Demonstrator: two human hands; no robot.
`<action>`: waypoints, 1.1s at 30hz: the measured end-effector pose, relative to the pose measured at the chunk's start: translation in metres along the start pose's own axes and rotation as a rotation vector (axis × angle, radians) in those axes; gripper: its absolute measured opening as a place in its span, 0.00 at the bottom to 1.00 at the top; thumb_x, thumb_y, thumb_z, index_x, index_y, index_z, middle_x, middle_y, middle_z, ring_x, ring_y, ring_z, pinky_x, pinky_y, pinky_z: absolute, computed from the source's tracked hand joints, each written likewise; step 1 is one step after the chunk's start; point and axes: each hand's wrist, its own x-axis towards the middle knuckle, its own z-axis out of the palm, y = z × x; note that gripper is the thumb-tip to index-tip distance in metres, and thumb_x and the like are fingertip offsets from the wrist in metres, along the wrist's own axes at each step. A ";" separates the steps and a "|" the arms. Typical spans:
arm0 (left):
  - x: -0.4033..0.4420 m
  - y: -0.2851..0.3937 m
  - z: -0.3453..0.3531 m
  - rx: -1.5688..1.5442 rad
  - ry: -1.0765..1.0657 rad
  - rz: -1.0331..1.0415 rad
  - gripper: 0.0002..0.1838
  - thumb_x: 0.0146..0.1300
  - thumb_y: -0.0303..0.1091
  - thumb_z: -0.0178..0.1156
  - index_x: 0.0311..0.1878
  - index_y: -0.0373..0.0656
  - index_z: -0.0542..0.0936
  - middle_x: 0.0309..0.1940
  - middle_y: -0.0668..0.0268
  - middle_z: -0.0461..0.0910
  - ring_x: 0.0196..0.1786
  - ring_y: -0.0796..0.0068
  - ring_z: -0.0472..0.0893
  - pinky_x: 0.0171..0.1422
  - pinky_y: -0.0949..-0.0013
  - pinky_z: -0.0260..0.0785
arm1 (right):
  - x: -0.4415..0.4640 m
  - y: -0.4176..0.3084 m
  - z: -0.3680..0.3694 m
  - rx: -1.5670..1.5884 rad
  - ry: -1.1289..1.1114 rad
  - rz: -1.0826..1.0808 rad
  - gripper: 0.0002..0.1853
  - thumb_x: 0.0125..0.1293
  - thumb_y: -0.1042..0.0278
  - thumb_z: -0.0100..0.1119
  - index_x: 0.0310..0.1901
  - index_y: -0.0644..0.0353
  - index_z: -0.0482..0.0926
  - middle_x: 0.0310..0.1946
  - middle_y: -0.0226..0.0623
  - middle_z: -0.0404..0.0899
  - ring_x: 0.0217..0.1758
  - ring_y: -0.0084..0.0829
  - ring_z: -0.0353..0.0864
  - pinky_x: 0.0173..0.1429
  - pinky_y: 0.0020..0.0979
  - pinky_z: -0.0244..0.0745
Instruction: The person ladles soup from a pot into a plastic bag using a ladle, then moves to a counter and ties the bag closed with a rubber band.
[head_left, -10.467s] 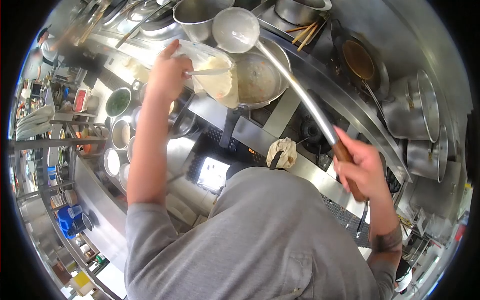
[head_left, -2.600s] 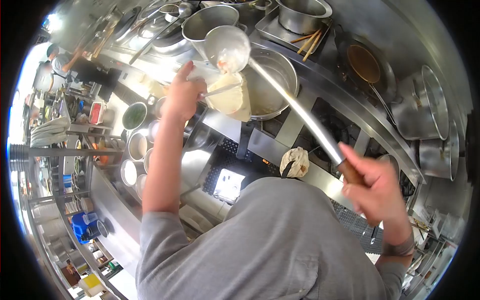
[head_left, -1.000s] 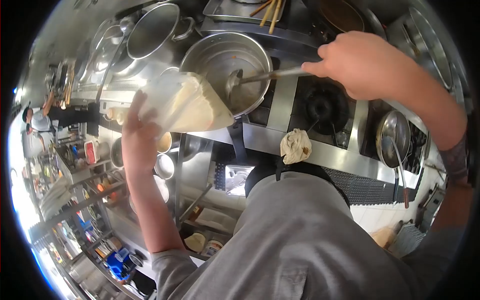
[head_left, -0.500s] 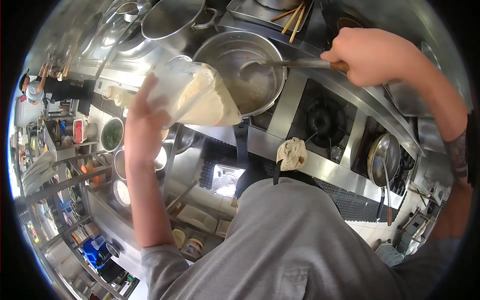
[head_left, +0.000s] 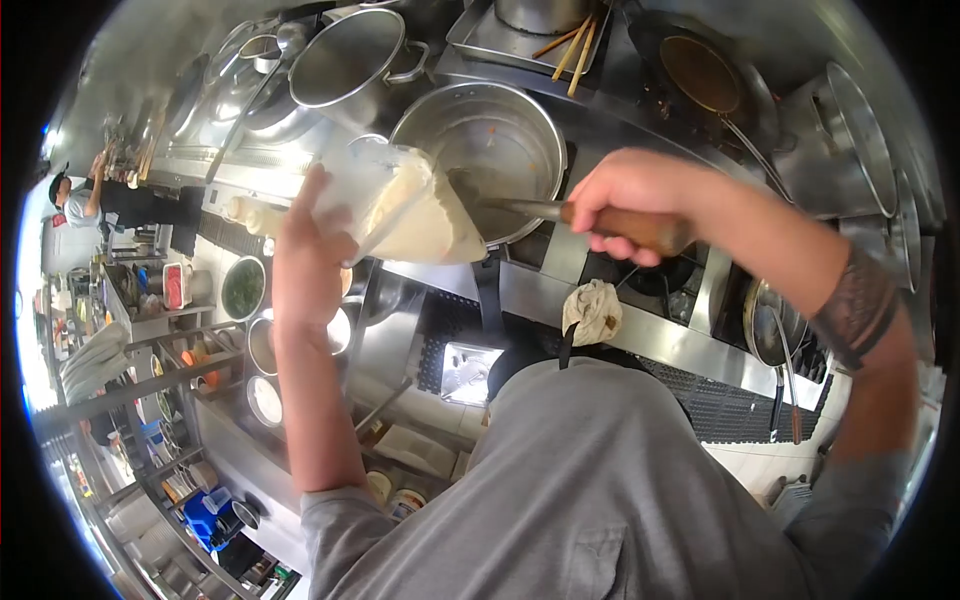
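Steel stove edge (head_left: 655,338): crumpled cream cloth (head_left: 592,312)
Shallow rectangular steel tray (head_left: 475,42): three slender tan wooden sticks (head_left: 570,50)
Stove's right end: round metal pan (head_left: 762,335)

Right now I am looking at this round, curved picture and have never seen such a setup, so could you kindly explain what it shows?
There is no machine handling things here, just one person's bare hands. The view comes from a single camera worn on that person's head, looking forward and down, so the grey shirt at the bottom is the wearer's own.

The left hand holds a clear bag with a pale filling. The right hand grips a wooden-handled ladle, its far end down in a wide metal pot on the stove. A crumpled cloth is at the stove's front edge, and a second pot stands behind, beside the first. Another person is in the background.
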 end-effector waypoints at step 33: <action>0.007 -0.001 0.023 -0.176 0.170 -0.037 0.49 0.51 0.17 0.63 0.81 0.30 0.62 0.48 0.55 0.83 0.36 0.71 0.77 0.40 0.70 0.71 | -0.169 0.142 0.067 -0.319 0.280 -0.689 0.40 0.62 0.82 0.64 0.78 0.66 0.67 0.30 0.32 0.81 0.23 0.17 0.78 0.29 0.23 0.74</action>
